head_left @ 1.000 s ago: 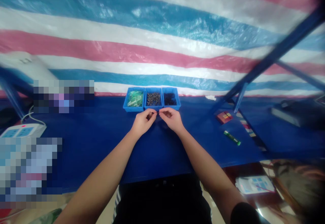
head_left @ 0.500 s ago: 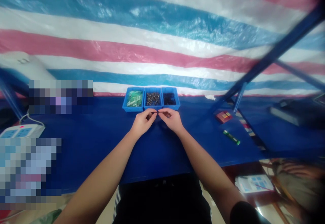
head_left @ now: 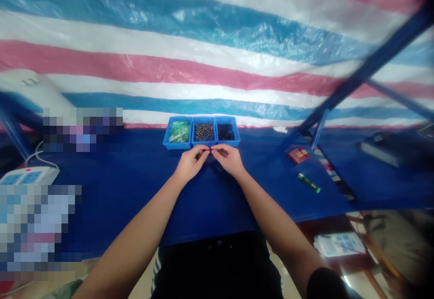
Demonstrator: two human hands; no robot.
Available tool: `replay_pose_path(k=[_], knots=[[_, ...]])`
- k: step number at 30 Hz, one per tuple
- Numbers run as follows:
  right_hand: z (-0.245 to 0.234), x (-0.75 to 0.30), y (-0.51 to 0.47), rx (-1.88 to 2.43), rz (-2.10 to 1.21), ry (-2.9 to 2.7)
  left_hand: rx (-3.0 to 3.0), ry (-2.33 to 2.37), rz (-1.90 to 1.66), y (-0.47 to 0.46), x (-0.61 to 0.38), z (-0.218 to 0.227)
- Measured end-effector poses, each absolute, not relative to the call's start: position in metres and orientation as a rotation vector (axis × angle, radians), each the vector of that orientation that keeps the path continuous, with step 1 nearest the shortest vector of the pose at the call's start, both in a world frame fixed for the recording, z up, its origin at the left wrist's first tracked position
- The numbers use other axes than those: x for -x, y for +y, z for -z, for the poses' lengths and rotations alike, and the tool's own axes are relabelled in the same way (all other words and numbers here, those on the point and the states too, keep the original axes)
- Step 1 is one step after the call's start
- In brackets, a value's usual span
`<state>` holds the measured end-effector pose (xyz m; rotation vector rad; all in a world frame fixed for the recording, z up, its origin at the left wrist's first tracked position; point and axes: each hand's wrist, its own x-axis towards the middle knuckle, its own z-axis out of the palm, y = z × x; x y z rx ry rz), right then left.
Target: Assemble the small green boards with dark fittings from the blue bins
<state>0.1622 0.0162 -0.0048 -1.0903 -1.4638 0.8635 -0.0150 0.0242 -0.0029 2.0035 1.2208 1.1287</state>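
Note:
My left hand [head_left: 192,163] and my right hand [head_left: 228,159] meet fingertip to fingertip above the blue table [head_left: 210,208]. Both are closed in a pinch; a tiny dark thing shows between them, too small to name. Just beyond stand three blue bins side by side. The left bin [head_left: 176,145] has green and clear plastic pieces [head_left: 179,131] in it. Small metallic parts [head_left: 204,131] fill the middle bin [head_left: 199,144]. In the right bin [head_left: 232,143] lie small black parts [head_left: 225,131].
To the right lie a red box [head_left: 299,155] and a green tube [head_left: 308,182]. A white power strip [head_left: 32,175] with a cable sits at the left. A blue metal frame [head_left: 352,79] crosses the right side, with striped sheeting [head_left: 203,68] behind the table.
Both hands keep their pinch in nearly the same place. The bins and the other things on the table have not visibly moved.

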Motion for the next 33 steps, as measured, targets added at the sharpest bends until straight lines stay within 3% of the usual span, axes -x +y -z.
replay_pose_path(k=[33], knots=[[0.0077, -0.1603, 0.0164, 1.079, -0.878, -1.448, -2.027, 1.266, -1.089, 0.0231, 0.0159, -0.0002]])
